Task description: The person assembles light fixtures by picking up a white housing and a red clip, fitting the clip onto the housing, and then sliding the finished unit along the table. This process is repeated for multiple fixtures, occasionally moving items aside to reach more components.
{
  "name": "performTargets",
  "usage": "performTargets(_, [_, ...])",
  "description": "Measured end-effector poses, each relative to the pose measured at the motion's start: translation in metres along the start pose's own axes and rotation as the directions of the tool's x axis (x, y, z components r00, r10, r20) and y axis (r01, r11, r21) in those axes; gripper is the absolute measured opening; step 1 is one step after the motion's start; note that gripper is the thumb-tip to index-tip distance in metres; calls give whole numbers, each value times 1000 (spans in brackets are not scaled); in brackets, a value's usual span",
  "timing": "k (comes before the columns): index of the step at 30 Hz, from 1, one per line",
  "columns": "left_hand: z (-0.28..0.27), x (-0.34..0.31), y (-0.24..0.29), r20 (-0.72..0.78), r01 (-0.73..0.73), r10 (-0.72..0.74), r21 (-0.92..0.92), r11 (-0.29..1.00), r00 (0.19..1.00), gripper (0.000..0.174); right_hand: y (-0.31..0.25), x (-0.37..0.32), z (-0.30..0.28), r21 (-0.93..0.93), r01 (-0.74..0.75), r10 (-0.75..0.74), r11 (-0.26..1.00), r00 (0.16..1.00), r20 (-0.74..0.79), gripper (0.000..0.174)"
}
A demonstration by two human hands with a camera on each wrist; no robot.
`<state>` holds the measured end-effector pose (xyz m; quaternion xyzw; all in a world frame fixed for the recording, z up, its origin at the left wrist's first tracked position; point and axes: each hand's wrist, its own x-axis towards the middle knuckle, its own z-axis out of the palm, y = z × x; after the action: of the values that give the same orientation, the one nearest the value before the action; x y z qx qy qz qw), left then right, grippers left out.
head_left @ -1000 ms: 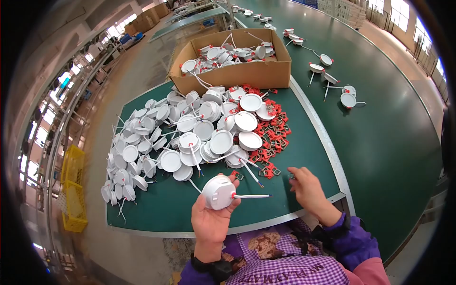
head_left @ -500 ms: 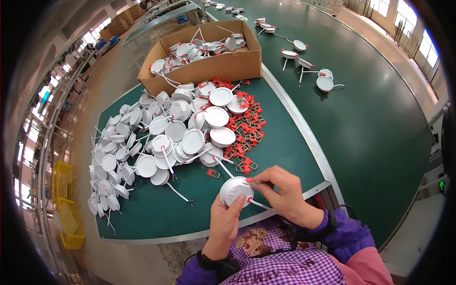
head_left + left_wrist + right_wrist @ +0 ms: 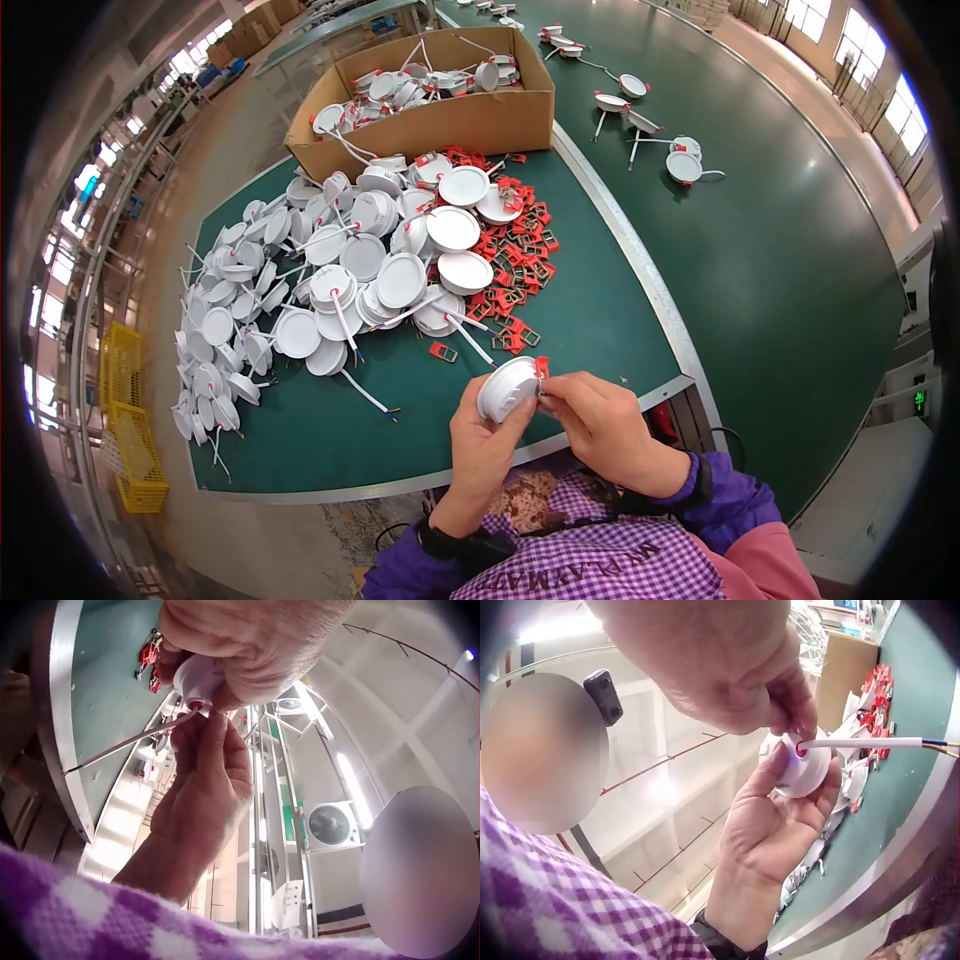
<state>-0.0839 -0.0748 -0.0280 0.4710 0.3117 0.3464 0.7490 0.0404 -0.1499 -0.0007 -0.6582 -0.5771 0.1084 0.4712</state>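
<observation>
My left hand grips a white round downlight by its sides, thumb across the back. A red clip with a metal part stands at the lamp's rim. My right hand pinches this clip between thumb and fingertips, right against the housing. From a red grommet on the back runs a white cable with bare coloured wire ends, seen in the right wrist view. Beyond the hands lie a heap of white downlights and, to its right, a pile of red clips.
A cardboard box holding downlights with red clips stands behind the heap. Right of the metal table edge runs a long green surface with several downlights on it. Yellow crates sit on the floor at left.
My right hand has come from the table by the clips to the downlight, bringing a red clip to its rim. My left hand has moved right and turned the lamp edge-on.
</observation>
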Motion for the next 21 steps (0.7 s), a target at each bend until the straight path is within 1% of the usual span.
performTargets(1, [0,0,0,11,-12,12,1,1000,1000,30,-1,0,0,0,-1,1,1000,1000,0,17])
performTargets(3, [1,0,0,14,-17,17,-1,1000,1000,30,-2,0,0,-9,-19,18,1000,995,-95,17])
performTargets(4, [1,0,-1,17,-23,23,-3,1000,1000,30,-1,1,0,-10,-18,17,1000,995,-95,17])
performTargets(6, [4,0,-1,11,-29,29,-7,1000,1000,30,5,1,-1,-69,-1,-10,998,987,-159,17])
performTargets(7, [4,0,-1,3,-35,35,-8,999,999,30,5,1,-2,-71,-3,-9,997,987,-159,17])
performTargets(9, [5,1,-2,-1,-39,39,-3,999,999,30,5,0,-3,27,-25,28,999,994,-102,16])
performTargets(11, [5,1,-3,-7,-43,43,4,999,999,30,6,-2,-2,32,-40,43,999,994,-96,16])
performTargets(14, [3,1,-6,9,-50,50,55,997,999,29,5,-3,-3,40,-68,70,997,995,-66,17])
performTargets(16, [0,2,-6,33,-34,30,140,989,999,29,5,-3,-4,43,-83,84,996,995,-43,17])
performTargets(17, [-1,3,-5,35,-32,28,140,990,999,29,5,-3,-4,29,-72,73,997,997,-35,18])
performTargets(19, [-2,4,-3,96,-30,12,182,983,995,28,6,-4,-4,16,-65,65,998,998,-26,19])
performTargets(21, [-1,4,0,102,-23,6,162,987,995,28,8,-3,-4,-9,-30,30,999,999,-37,20])
